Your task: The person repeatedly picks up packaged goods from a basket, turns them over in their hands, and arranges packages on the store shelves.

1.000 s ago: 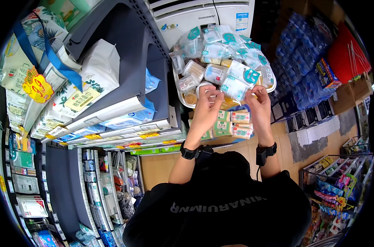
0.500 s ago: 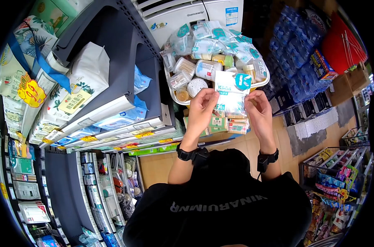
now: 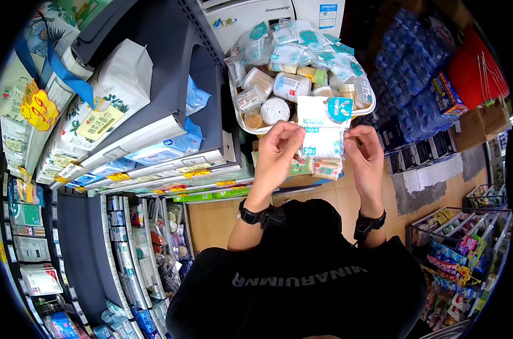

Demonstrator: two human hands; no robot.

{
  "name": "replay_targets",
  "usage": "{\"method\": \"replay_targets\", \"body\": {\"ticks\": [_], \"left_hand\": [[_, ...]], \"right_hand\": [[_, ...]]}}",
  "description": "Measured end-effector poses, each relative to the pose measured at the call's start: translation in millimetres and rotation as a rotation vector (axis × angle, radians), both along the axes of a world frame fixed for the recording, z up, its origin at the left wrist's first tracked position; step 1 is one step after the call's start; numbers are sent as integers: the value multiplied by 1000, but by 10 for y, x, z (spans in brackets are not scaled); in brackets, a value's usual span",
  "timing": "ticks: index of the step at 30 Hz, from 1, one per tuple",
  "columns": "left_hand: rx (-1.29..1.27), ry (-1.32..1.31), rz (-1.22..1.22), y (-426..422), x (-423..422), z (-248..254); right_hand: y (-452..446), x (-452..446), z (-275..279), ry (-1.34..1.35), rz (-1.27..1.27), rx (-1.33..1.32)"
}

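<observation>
A clear plastic packet point(image 3: 322, 141) with a white and teal header is held up before me, over the near edge of the basket. White contents show through its lower part, but their kind is too small to make out. My left hand point(image 3: 278, 155) pinches its left edge between thumb and fingers. At the right edge, my right hand point(image 3: 366, 158) has its thumb and forefinger bent against the packet. Behind it, a white basket point(image 3: 371, 107) holds several similar packets point(image 3: 310, 38), a white tub point(image 3: 292, 86) and jars of swabs or toothpicks point(image 3: 258, 81).
Dark shelving point(image 3: 202, 101) with tissue packs point(image 3: 106, 101) stands close on my left. Wrapped blue bottles point(image 3: 409, 73) and a red basin point(image 3: 478, 68) are at right. Small boxes point(image 3: 327, 168) sit below the packet. A snack rack point(image 3: 457, 243) stands at lower right.
The packet and both hands have shifted slightly right in view, and the packet's top leans a little right. The right fingers look slightly more spread. The surroundings shift slightly with the camera.
</observation>
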State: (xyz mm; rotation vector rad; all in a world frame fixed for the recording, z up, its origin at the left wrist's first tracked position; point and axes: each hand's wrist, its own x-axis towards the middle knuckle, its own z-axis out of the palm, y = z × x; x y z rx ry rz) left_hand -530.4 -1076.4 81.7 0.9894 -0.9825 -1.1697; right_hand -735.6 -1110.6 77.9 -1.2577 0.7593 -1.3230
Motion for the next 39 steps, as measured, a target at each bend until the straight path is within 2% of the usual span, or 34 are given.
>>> {"method": "replay_targets", "body": {"ticks": [22,28,30,33,34,36,39], "left_hand": [[20,47,-21,50,-44,85],[66,55,-73,89,4,95],[89,62,-96,101,3,103],[32,96,-116,102,-12,62],[15,66,-131,97,-9,31],[-1,36,-149,88,-27,35],[-9,27,-215,76,-98,103]], "right_hand": [[61,14,74,81,-1,-15],[24,126,-6,22,33,-26],[-13,159,-34,181,-65,-194],[7,143,-9,320,-79,-243],[19,147,5,319,-80,-241],[43,171,27,250,50,-61],[52,213,-6,172,35,-55]]}}
